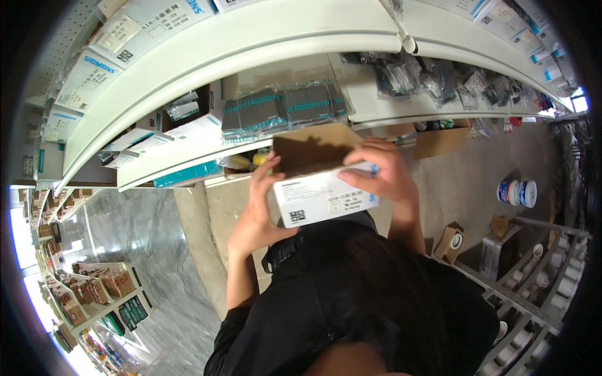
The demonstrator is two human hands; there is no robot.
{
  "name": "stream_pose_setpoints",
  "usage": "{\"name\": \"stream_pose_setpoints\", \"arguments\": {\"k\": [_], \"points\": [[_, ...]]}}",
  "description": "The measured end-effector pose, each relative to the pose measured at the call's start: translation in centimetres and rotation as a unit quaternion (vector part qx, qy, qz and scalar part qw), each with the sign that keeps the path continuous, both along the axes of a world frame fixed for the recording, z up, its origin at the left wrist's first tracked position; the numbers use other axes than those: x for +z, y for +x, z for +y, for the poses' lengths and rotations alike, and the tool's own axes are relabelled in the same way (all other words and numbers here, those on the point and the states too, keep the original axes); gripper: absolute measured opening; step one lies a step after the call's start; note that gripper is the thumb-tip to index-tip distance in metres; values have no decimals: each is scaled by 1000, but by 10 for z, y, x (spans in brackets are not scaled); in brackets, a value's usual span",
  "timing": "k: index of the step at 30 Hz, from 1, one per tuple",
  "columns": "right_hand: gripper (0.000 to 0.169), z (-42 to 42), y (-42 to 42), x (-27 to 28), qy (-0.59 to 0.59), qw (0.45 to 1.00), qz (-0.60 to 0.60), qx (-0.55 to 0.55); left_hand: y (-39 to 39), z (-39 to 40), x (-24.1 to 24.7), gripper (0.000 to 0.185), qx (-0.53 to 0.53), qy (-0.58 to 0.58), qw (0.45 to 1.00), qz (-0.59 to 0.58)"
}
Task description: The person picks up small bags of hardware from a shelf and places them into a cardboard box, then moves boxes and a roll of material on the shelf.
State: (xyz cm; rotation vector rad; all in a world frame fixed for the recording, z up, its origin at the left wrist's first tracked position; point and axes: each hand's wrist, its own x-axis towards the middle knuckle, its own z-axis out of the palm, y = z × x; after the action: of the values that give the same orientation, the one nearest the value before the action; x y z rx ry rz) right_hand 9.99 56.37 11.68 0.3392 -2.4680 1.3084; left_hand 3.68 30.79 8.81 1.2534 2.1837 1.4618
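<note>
Between my two hands is a white cardboard box with printed writing and a square code on its side. Its top is open and shows a brown inside, partly in shadow; I see no contents there. My left hand grips the box's left end, thumb below and fingers up at the rim. On the right, my right hand holds the upper edge, thumb on the printed side and fingers over the rim. The box is held in front of my waist, just below the shelf edge.
Ahead, a white shelf carries dark packs in clear film and several bagged parts. Siemens boxes line the shelf above. Right of me, a metal rack holds white fittings, and buckets stand on the floor.
</note>
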Motion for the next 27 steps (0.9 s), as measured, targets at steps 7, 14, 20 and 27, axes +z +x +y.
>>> {"name": "stream_pose_setpoints", "arguments": {"k": [7, 14, 20, 27], "points": [[18, 9, 51, 37, 125, 965, 142, -184, -3, 47, 15, 91, -123, 28, 991, 50], [17, 16, 94, 66, 74, 910, 293, -284, -10, 90, 54, 74, -210, 135, 956, 156], [37, 12, 109, 69, 95, 832, 434, -333, -17, 97, 82, 73, -246, 137, 927, 249], [35, 8, 115, 87, 109, 804, 448, -375, -13, 97, 117, 78, -274, 127, 916, 263]]}}
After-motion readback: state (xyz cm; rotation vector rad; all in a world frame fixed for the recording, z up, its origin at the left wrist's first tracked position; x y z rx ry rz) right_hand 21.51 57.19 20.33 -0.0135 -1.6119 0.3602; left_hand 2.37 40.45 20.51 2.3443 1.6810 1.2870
